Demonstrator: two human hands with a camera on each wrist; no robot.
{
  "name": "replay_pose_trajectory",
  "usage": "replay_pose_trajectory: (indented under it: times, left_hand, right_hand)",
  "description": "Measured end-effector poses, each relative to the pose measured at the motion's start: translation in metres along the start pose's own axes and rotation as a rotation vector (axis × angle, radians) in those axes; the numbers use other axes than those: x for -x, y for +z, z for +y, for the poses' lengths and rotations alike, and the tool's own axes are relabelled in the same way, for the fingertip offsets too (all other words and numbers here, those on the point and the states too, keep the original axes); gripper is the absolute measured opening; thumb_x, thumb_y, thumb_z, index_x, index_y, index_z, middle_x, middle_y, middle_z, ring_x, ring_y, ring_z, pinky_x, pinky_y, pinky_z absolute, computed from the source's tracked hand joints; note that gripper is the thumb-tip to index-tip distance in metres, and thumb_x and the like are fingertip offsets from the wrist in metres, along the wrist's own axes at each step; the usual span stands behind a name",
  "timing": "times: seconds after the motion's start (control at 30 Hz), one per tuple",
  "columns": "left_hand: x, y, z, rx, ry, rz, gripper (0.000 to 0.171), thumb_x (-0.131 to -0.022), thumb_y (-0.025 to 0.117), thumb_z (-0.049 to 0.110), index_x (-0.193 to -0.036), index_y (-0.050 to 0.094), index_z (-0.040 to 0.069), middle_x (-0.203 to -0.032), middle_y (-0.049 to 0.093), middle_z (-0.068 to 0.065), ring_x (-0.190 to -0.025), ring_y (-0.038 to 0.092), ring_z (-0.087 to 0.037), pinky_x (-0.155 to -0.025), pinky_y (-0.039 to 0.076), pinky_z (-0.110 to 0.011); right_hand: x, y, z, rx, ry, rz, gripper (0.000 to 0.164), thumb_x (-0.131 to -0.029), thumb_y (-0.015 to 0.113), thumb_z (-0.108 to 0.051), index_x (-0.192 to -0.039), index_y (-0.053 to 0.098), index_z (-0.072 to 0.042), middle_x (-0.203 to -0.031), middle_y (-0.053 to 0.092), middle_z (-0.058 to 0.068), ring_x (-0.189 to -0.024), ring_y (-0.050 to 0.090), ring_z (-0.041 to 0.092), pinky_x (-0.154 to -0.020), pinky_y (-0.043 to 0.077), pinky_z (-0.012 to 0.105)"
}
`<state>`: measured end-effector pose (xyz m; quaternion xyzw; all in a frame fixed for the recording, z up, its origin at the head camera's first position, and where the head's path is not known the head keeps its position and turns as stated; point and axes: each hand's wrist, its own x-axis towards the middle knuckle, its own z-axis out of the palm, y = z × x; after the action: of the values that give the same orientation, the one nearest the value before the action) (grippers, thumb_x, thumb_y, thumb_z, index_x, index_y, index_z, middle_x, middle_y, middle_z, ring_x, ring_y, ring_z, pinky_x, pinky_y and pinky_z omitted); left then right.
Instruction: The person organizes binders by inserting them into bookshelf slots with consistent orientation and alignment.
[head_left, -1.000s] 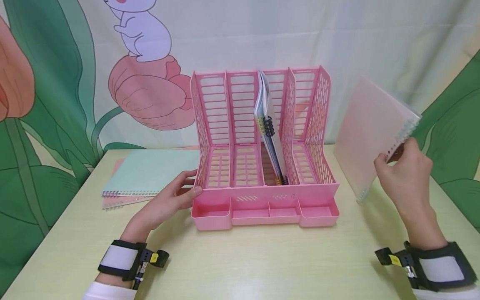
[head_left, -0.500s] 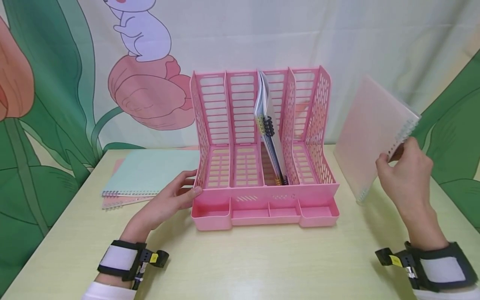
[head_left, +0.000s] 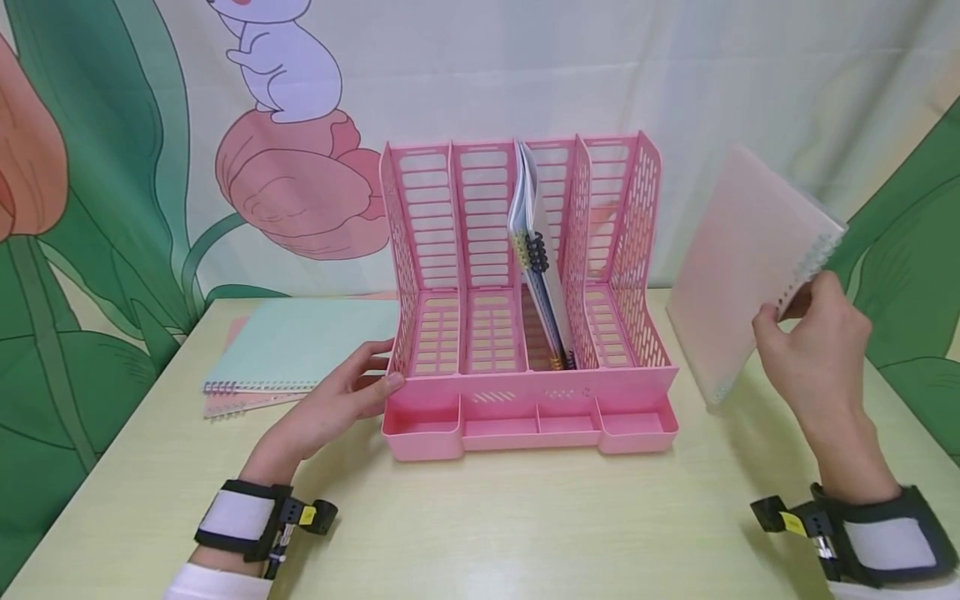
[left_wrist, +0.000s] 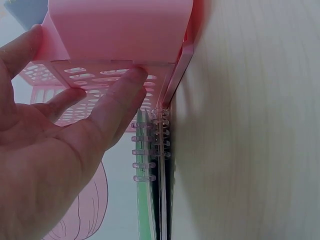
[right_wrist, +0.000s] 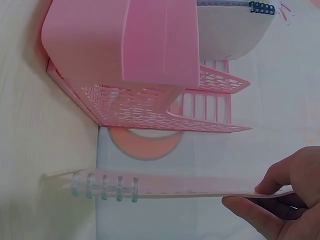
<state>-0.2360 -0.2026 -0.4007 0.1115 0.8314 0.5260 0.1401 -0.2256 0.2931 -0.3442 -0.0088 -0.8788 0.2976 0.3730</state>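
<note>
In the head view, a pale pink spiral notebook point(head_left: 738, 275) stands upright and tilted on the right, its lower edge at the table. My right hand point(head_left: 817, 350) pinches its coil-side edge between thumb and fingers; clear rings point(right_wrist: 120, 187) show in the right wrist view. Mid-table stands a pink desktop file organizer point(head_left: 528, 387) with four upright slots. Its third slot from the left holds several leaning spiral notebooks point(head_left: 542, 258). My left hand point(head_left: 337, 400) rests against the organizer's left side, thumb at the front corner, fingers point(left_wrist: 115, 97) extended along the outer wall.
On the left of the table point(head_left: 525, 533), a mint-green spiral notebook point(head_left: 315, 342) lies over a pink one point(head_left: 240, 407), near my left hand. Small open trays point(head_left: 566, 423) line the organizer's front. A printed curtain point(head_left: 480, 75) hangs behind.
My right hand has shifted slightly right, and the pale pink notebook's top has moved a little right and up with it. My left hand and the organizer stay still.
</note>
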Motion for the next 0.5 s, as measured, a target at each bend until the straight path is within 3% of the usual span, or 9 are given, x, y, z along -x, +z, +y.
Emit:
replay_pose_trajectory:
  times: [0.3, 0.5]
  left_hand:
    - [0.000, 0.000, 0.000, 0.004, 0.002, -0.003, 0.067, -0.101, 0.064, 0.044, -0.157, 0.034, 0.020, -0.152, 0.040, -0.018, -0.134, 0.048, -0.038, -0.100, 0.052, -0.049]
    - [0.000, 0.000, -0.001, 0.005, 0.003, -0.004, 0.069, -0.100, 0.065, 0.046, -0.156, 0.034, 0.021, -0.152, 0.040, -0.017, -0.134, 0.048, -0.037, -0.100, 0.053, -0.049]
  right_hand:
    - [0.002, -0.004, -0.008, -0.004, -0.004, 0.005, 0.023, -0.093, 0.061, -0.001, -0.109, 0.054, 0.014, -0.092, 0.063, 0.030, -0.083, 0.062, 0.046, -0.069, 0.037, 0.047]
    - [0.003, -0.007, -0.014, -0.010, -0.013, 0.008, 0.023, -0.093, 0.062, -0.001, -0.110, 0.054, 0.013, -0.093, 0.064, 0.029, -0.084, 0.063, 0.045, -0.068, 0.036, 0.041]
